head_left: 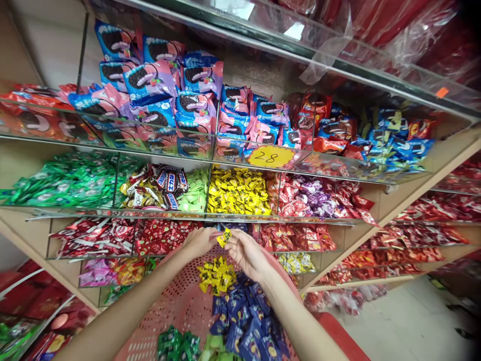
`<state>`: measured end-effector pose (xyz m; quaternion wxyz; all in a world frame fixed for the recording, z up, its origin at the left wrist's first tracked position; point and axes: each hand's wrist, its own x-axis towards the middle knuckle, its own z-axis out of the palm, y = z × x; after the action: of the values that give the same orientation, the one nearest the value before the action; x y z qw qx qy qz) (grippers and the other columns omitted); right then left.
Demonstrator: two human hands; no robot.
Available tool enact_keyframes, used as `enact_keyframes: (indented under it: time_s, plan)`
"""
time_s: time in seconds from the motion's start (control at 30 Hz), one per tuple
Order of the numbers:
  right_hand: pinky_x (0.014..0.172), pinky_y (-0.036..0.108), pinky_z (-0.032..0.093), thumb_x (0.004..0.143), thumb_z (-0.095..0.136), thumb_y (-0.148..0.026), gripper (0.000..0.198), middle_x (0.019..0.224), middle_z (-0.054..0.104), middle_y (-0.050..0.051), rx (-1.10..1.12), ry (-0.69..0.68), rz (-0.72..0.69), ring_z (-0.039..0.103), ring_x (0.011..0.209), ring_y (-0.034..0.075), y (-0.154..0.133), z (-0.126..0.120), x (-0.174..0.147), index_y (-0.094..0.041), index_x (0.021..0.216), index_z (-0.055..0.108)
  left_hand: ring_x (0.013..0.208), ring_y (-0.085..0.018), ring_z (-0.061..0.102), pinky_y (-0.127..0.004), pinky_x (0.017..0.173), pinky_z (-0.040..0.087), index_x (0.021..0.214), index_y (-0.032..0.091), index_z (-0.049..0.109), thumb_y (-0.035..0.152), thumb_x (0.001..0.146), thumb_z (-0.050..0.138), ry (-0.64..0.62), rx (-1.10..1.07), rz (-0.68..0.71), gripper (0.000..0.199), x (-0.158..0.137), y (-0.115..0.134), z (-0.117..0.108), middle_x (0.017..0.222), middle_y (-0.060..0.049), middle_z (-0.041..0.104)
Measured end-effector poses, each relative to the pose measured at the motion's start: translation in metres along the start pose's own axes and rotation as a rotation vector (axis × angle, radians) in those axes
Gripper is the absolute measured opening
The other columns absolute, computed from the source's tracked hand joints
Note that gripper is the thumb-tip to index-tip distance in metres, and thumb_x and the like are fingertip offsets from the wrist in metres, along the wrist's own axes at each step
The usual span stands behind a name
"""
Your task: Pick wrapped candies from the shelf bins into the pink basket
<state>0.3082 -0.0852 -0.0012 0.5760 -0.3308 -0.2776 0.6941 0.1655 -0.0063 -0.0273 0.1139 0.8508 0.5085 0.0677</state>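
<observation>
My right hand [246, 253] pinches one yellow-wrapped candy [224, 237] between thumb and fingers, over the far side of a pink perforated plastic basket [150, 301]. At the basket's far edge, my left hand [199, 244] has its fingers closed, seemingly on the rim; the fingertips are partly hidden. Inside the basket lie a pile of yellow candies [217, 276], a larger heap of dark blue packets [248, 321], green-wrapped candies [177, 345] and light green ones [218, 349]. Just beyond my hands is a shelf compartment full of matching yellow candies [238, 193].
Glass-fronted shelves hold blue-and-pink cookie packs [150, 80], green packets [75, 178], Snickers bars [169, 181] and red candies [161, 238]. A yellow tag [271, 157] reads 28. A slanted wooden panel [376, 210] stands right, above a tiled floor [409, 321].
</observation>
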Motion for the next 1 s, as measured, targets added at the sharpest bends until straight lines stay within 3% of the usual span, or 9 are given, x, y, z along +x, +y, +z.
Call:
enact_keyframes:
  time_s: [0.23, 0.43, 0.53, 0.7, 0.77, 0.9, 1.0]
  plan:
    - [0.066, 0.017, 0.051, 0.075, 0.059, -0.028, 0.025, 0.076, 0.067, 0.005, 0.039, -0.023, 0.047, 0.064, 0.069, 0.010, -0.001, 0.004, -0.002, -0.013, 0.095, 0.057, 0.087, -0.024, 0.062, -0.029, 0.067, 0.043, 0.105, 0.033, 0.057, 0.040, 0.081, 0.036, -0.014, 0.009, 0.005, 0.033, -0.001, 0.000, -0.003, 0.092, -0.004, 0.068]
    - [0.074, 0.019, 0.051, 0.069, 0.067, -0.023, 0.023, 0.088, 0.067, 0.004, 0.044, -0.030, 0.011, 0.065, 0.077, 0.012, 0.004, 0.003, -0.002, -0.016, 0.090, 0.061, 0.086, -0.022, 0.062, -0.026, 0.065, 0.041, 0.097, 0.033, 0.059, 0.042, 0.081, 0.037, -0.026, -0.009, -0.013, 0.029, -0.001, 0.001, -0.005, 0.090, -0.002, 0.067]
    - [0.071, 0.019, 0.052, 0.068, 0.069, -0.023, 0.022, 0.089, 0.067, 0.004, 0.013, -0.040, 0.024, 0.065, 0.078, 0.012, 0.006, 0.002, -0.003, -0.015, 0.087, 0.062, 0.085, -0.022, 0.062, -0.025, 0.064, 0.041, 0.091, 0.032, 0.060, 0.043, 0.079, 0.040, -0.024, 0.002, -0.007, 0.027, -0.001, 0.000, -0.003, 0.089, -0.002, 0.067]
    - [0.051, 0.011, 0.047, 0.067, 0.069, -0.024, 0.021, 0.076, 0.067, -0.001, -0.036, -0.026, 0.039, 0.060, 0.058, 0.005, 0.008, -0.002, 0.000, -0.016, 0.086, 0.063, 0.083, -0.021, 0.062, -0.025, 0.064, 0.041, 0.090, 0.031, 0.060, 0.045, 0.080, 0.037, -0.014, 0.008, 0.009, 0.029, 0.001, -0.001, 0.000, 0.088, -0.002, 0.068]
    - [0.053, 0.011, 0.047, 0.066, 0.070, -0.023, 0.020, 0.074, 0.066, -0.001, -0.043, -0.023, 0.028, 0.059, 0.058, 0.004, 0.009, -0.005, 0.001, -0.016, 0.085, 0.064, 0.084, -0.021, 0.062, -0.025, 0.064, 0.041, 0.091, 0.031, 0.060, 0.044, 0.080, 0.037, -0.006, 0.014, 0.015, 0.028, 0.001, -0.002, 0.000, 0.088, -0.001, 0.067]
    - [0.071, 0.020, 0.049, 0.064, 0.072, -0.024, 0.022, 0.081, 0.066, 0.001, -0.071, -0.025, 0.021, 0.063, 0.074, 0.010, 0.013, -0.011, 0.004, -0.015, 0.082, 0.064, 0.087, -0.022, 0.062, -0.026, 0.065, 0.042, 0.097, 0.033, 0.058, 0.040, 0.079, 0.039, 0.004, 0.034, 0.033, 0.027, 0.001, -0.004, 0.002, 0.091, -0.002, 0.067]
    - [0.067, 0.018, 0.048, 0.063, 0.072, -0.025, 0.022, 0.083, 0.066, 0.000, -0.142, 0.002, 0.023, 0.061, 0.074, 0.009, 0.016, -0.015, 0.005, -0.016, 0.081, 0.064, 0.087, -0.022, 0.062, -0.027, 0.068, 0.043, 0.099, 0.033, 0.058, 0.038, 0.080, 0.039, 0.014, 0.038, 0.035, 0.027, 0.002, -0.004, 0.004, 0.093, -0.002, 0.067]
